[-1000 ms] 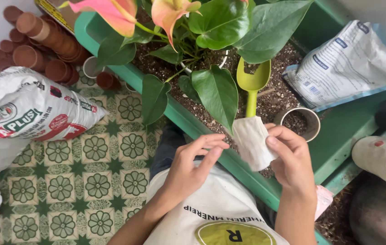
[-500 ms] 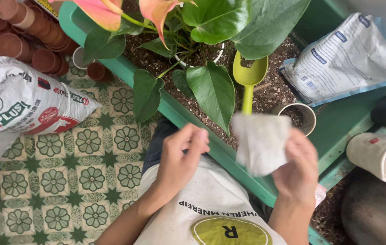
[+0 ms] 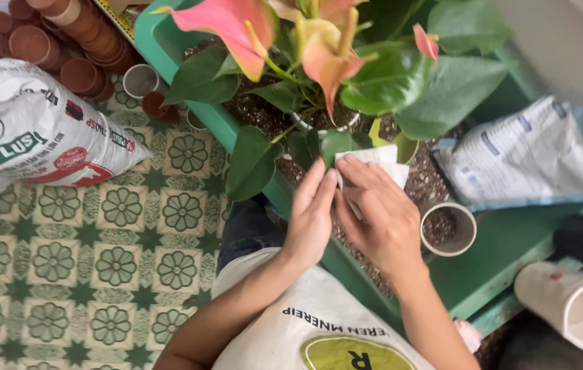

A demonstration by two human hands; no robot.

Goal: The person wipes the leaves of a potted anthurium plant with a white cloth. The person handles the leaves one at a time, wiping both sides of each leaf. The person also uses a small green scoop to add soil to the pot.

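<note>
An anthurium plant [image 3: 319, 62] with pink flowers and big green leaves stands in soil inside a green tray [image 3: 497, 253]. My right hand [image 3: 384, 219] presses a white folded cloth or tissue [image 3: 380, 161] against a green leaf [image 3: 336, 145]. My left hand [image 3: 312, 212] supports the same leaf from the left, with its fingers touching the leaf's edge. Both hands hover over the tray's soil. A yellow-green scoop [image 3: 408, 145] peeks out behind the cloth, mostly hidden.
A small pot filled with soil [image 3: 447, 229] sits in the tray right of my hands. A grey-white bag [image 3: 524, 154] lies at the right. Stacked terracotta pots [image 3: 65, 41] and a large printed soil sack [image 3: 38, 130] rest on the patterned tiled floor [image 3: 99, 274]. A white pot [image 3: 572, 305] lies on its side.
Both hands moved up and left toward the plant. The cloth, earlier held in the air by my right hand, is now pressed on a leaf, and the left hand has closed in.
</note>
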